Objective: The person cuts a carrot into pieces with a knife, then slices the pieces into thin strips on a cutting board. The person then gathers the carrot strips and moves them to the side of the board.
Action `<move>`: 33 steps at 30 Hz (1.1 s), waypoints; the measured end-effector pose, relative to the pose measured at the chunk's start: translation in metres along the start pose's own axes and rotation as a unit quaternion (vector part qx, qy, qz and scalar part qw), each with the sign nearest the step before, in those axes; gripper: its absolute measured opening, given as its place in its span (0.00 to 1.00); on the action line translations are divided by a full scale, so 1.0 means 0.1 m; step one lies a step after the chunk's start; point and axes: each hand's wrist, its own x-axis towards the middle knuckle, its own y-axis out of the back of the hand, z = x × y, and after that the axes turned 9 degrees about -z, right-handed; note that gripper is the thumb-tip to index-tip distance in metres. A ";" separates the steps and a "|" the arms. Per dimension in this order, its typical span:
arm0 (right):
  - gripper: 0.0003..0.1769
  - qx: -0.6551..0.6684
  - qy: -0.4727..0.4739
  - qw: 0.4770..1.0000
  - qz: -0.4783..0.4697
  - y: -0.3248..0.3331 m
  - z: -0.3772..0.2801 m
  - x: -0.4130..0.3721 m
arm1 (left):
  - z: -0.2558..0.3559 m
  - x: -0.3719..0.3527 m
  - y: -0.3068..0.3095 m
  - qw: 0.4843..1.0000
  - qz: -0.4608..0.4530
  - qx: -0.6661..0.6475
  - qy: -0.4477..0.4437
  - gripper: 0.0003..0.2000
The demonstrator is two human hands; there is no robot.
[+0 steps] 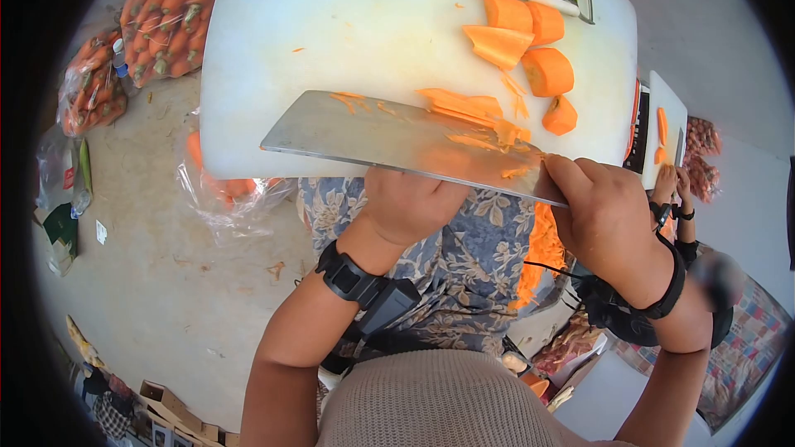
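Note:
My right hand (600, 211) is wrapped round the handle end of a broad cleaver (348, 128). The blade slants over the near edge of the white cutting board (331, 41), with carrot slivers stuck to its face. At that same edge is my left hand (414, 199), partly behind the blade, so its fingers are hidden. Thin carrot slices (464, 105) lie along the far side of the blade. Several thick carrot chunks (548, 72) stand further right. Behind them rest a white-handled peeler (542, 0) and a dark metal-framed peeler (587, 4).
Shredded carrot (542, 252) is piled below the board, right of my lap. Bags of carrots (170, 16) stand on the floor at left, with an open plastic bag (236, 199) nearer. At right, another person's hands (667, 185) are at a second board (672, 99) holding carrot pieces.

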 end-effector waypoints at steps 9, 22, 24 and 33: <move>0.15 0.041 0.016 0.999 -0.004 -0.04 0.07 0.09 | 0.04 0.03 -0.02 0.999 0.028 0.040 -0.011 0.07; 0.13 0.098 0.048 0.994 0.016 -0.15 0.03 0.42 | 0.04 0.07 -0.03 0.997 0.052 0.057 -0.013 0.06; 0.12 0.095 0.044 0.994 0.027 -0.16 0.01 0.41 | 0.05 0.07 -0.02 0.997 0.051 0.061 -0.010 0.06; 0.10 0.070 0.047 0.994 0.067 -0.10 -0.02 0.28 | 0.03 0.01 -0.01 0.997 0.020 0.070 -0.016 0.07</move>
